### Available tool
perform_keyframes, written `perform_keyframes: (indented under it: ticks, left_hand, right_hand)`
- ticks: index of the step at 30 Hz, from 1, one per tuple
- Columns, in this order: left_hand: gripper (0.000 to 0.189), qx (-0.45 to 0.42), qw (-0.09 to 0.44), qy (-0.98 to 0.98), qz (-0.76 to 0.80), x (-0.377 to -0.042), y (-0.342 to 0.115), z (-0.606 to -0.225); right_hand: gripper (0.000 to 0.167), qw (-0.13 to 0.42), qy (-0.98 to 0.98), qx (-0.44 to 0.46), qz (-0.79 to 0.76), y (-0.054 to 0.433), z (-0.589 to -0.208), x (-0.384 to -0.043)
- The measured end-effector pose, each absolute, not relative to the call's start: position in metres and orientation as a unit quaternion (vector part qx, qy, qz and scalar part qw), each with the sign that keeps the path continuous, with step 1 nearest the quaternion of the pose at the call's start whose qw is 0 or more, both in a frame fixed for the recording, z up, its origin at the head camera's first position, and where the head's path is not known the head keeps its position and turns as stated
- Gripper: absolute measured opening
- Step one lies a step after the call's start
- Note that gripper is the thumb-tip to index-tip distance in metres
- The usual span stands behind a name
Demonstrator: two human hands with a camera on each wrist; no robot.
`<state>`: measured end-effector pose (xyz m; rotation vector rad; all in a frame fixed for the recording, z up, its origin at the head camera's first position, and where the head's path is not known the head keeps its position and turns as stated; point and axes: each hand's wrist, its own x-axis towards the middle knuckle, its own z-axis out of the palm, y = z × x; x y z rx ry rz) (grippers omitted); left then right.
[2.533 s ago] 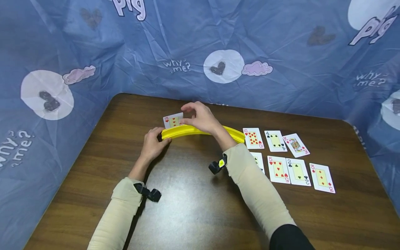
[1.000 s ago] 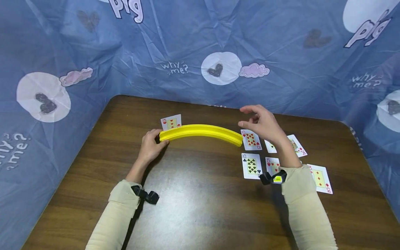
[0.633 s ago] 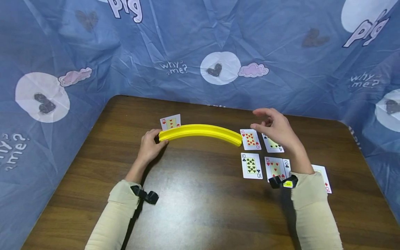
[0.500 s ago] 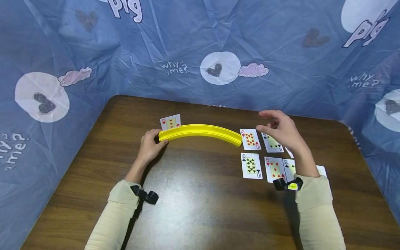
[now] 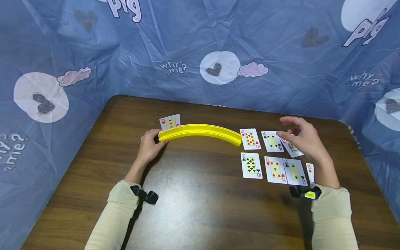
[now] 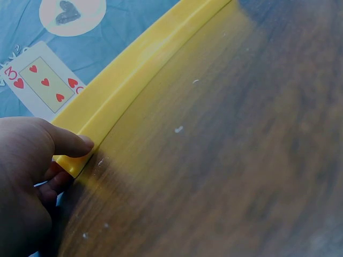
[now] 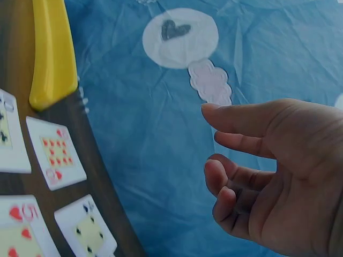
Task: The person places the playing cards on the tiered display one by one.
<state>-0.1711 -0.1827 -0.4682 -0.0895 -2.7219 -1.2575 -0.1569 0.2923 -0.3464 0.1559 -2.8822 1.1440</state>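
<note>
My left hand (image 5: 150, 146) grips the left end of a curved yellow card holder (image 5: 200, 130), its thumb on the front face in the left wrist view. A three of hearts (image 6: 45, 80) stands upright in the holder near that end. My right hand (image 5: 307, 140) hovers over the right part of the table, fingers loosely bent and holding nothing. It partly covers the king of diamonds (image 5: 291, 148) in the head view. Just left of its fingertips lies the four of spades (image 5: 272, 141).
Face up on the wooden table (image 5: 187, 208) are the ten of hearts (image 5: 250, 139) by the holder's right end, ten of clubs (image 5: 251, 166), five of hearts (image 5: 275, 169), two of clubs (image 5: 295, 172) and a partly hidden three of diamonds (image 5: 310, 172). A blue printed cloth (image 5: 175, 34) hangs behind.
My right hand has left the three of hearts in the holder and moved right, past the ten of hearts and four of spades. My left hand keeps its hold on the card holder.
</note>
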Motion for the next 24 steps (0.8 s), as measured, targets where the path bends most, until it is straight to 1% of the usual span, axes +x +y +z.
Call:
perform_keyframes:
  ticks: [4,12,18,24]
  left_hand:
    - [0.034,-0.028,0.065,-0.903,-0.423,-0.171,-0.183,-0.467]
    - [0.035,-0.025,0.064,-0.904,-0.423,-0.172,-0.183,-0.467]
    - [0.035,-0.022,0.059,-0.905,-0.420,-0.172,-0.183,-0.468]
    - [0.035,-0.020,0.057,-0.904,-0.423,-0.171,-0.182,-0.468]
  right_hand:
    - [0.050,0.027,-0.931,0.050,0.360,0.308,-0.349,-0.150]
    - [0.051,0.033,-0.942,0.011,0.333,0.336,-0.358,-0.142]
    - [0.052,0.026,-0.942,-0.021,0.333,0.352,-0.363,-0.137]
    - [0.054,0.021,-0.947,-0.034,0.319,0.367,-0.369,-0.129]
